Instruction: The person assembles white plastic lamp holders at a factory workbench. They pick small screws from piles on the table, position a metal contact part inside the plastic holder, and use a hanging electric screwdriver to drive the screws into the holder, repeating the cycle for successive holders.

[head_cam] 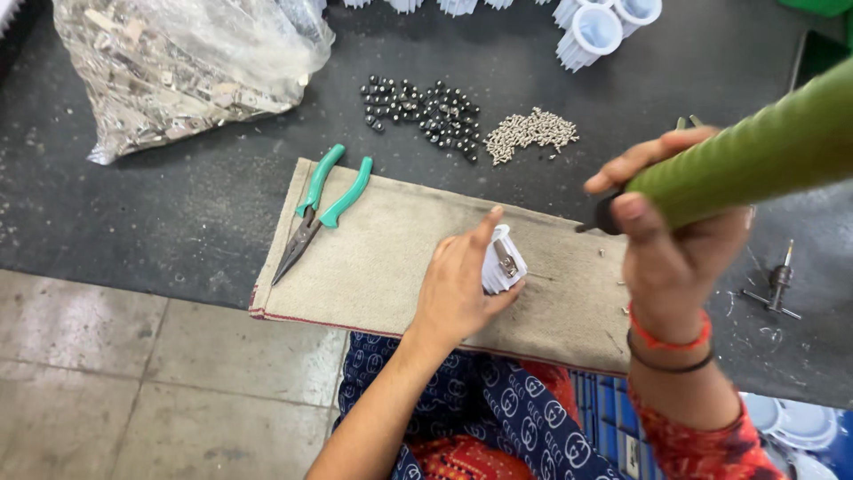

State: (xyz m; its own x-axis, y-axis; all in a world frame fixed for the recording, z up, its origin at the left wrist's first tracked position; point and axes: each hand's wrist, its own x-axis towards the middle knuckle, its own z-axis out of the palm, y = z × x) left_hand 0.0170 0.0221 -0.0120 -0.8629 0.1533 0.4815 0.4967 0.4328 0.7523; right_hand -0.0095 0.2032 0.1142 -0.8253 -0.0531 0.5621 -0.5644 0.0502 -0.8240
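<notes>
My left hand [458,284] rests on a beige cloth mat [382,258] and grips a small white ribbed plastic part [503,263] with a metal clip on its face. My right hand [671,227] is raised above the mat's right end, shut around a green powered screwdriver [755,156] whose dark tip [597,220] points left toward the white part, a short gap away. Red and black bands circle my right wrist.
Green-handled needle-nose pliers [318,209] lie on the mat's left end. Behind it sit a pile of black parts [422,114], a heap of small silver screws [531,132], a clear bag of metal pieces [178,67], white ribbed housings [597,31] and a metal bit [777,286].
</notes>
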